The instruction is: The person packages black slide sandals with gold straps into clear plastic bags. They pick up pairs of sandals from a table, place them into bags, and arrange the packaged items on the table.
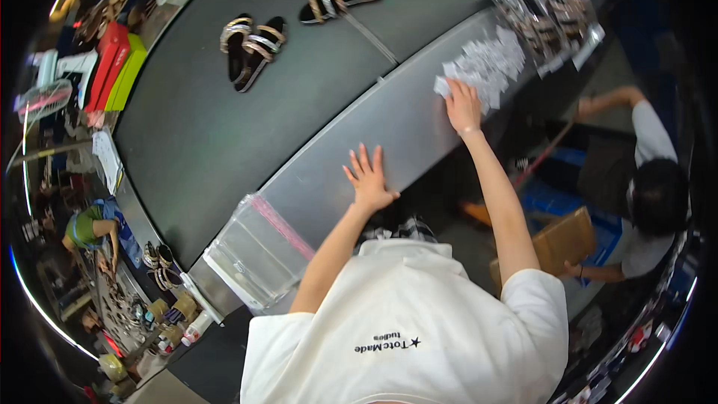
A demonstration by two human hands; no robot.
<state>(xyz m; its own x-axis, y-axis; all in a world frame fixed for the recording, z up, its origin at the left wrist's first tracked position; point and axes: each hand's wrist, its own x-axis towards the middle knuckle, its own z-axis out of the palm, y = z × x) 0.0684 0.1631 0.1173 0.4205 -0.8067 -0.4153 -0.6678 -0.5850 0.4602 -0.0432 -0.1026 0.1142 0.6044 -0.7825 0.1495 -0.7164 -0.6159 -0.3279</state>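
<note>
Right hand (pixel 463 107) covers part of the white paper slips (pixel 486 66); bagged sandals (pixel 550 11) blurred

Grey conveyor belt (pixel 224 127) carries sandals (pixel 253 49); metal ledge (pixel 389 127) holds paper tags (pixel 486 63).

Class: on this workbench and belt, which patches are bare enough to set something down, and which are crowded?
Bare: the grey metal ledge between the left hand and right hand; also the dark conveyor belt below the black strappy sandals. Crowded: the white paper tags and clear plastic bags.

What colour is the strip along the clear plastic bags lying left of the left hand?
Pink, running along the top edge of the clear plastic bags; the head view shows it.
</note>
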